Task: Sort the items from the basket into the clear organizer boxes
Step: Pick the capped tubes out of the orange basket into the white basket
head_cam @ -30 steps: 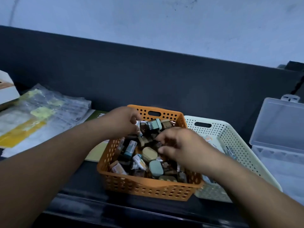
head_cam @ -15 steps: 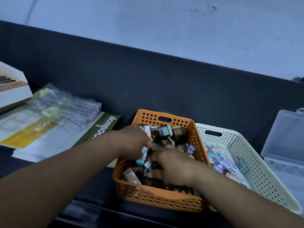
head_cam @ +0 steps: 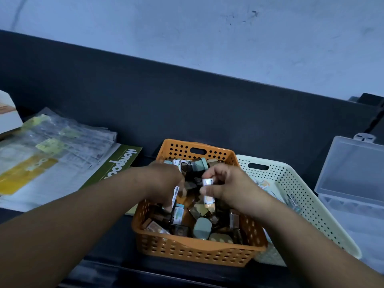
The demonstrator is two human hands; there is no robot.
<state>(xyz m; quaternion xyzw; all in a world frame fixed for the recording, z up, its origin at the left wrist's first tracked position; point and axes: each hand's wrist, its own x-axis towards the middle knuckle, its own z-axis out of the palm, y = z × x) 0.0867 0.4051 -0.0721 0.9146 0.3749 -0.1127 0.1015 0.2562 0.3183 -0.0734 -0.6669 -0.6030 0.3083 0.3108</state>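
An orange perforated basket [head_cam: 187, 249] in the middle holds several small bottles and boxed items, brown and pale green. My left hand [head_cam: 164, 183] is over the basket's left side, its fingers curled round several small white-labelled items [head_cam: 176, 193]. My right hand [head_cam: 225, 185] hovers above the basket's middle and pinches a small white-capped vial [head_cam: 208, 181], with another labelled vial [head_cam: 208, 201] just under its thumb. A clear organizer box [head_cam: 351, 179] with its lid raised stands at the far right.
A cream perforated basket [head_cam: 299, 204] with several small packets sits right of the orange one. Papers in clear sleeves [head_cam: 52, 154] and a green notebook [head_cam: 122, 163] lie at the left. A white box [head_cam: 8, 117] is at the far left edge. A dark wall panel rises behind.
My right hand has lifted out of the pile, now pinching a white-capped vial. The left hand stays over the basket with its items. The camera has shifted slightly.
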